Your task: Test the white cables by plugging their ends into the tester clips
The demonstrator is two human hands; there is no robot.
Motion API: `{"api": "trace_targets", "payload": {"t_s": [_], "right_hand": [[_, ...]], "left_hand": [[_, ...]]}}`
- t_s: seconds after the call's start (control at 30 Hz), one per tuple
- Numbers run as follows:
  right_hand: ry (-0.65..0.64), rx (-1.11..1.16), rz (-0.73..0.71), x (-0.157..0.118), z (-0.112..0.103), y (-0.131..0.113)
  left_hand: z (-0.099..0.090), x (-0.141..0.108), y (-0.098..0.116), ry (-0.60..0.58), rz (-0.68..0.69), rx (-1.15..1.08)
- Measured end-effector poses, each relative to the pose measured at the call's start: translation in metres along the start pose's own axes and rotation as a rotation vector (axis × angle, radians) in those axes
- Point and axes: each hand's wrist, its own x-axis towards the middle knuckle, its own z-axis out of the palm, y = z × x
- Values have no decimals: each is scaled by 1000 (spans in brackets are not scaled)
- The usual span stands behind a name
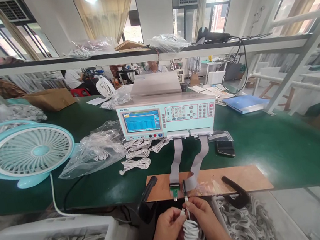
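A coiled white cable (191,231) hangs between my two hands at the table's front edge. My left hand (168,228) is closed, pinching one plug end of this cable between thumb and fingers. With thumb and forefinger, my right hand (207,220) grips the cable's other end close below a dark connector (184,187) on a grey ribbon cable. Whether that plug is fully seated, I cannot tell. Just left of it, a small green circuit board (175,193) with a metal tip sits on the end of the other ribbon cable (176,159).
Both ribbons run to a test instrument (168,115) with a blue screen. A wooden board (214,179) and two black clamps line the table edge. White bins (103,224) of cables flank my arms. A fan (32,151), bagged cables, coiled cables and a phone (225,149) lie around.
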Motion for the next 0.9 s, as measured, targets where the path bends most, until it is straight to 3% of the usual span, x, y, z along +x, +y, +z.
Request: {"api": "trace_targets", "payload": {"t_s": [0.1,0.23,0.53,0.67,0.9], "right_hand": [[-14,-58,-18,-1,-1,-4],[-24,-141,-87,-2,0,-11],[-47,-151,-110,-5,1,-18],[-31,-122,-108,-6,4,-19],[-60,-105,4,-7,-1,-9]], "left_hand": [[-1,-3,6,-21,101,106],[-1,-4,17,104,221,18],[13,6,10,310,92,-303],[21,4,7,311,55,-499],[29,16,-12,403,104,-405]]}}
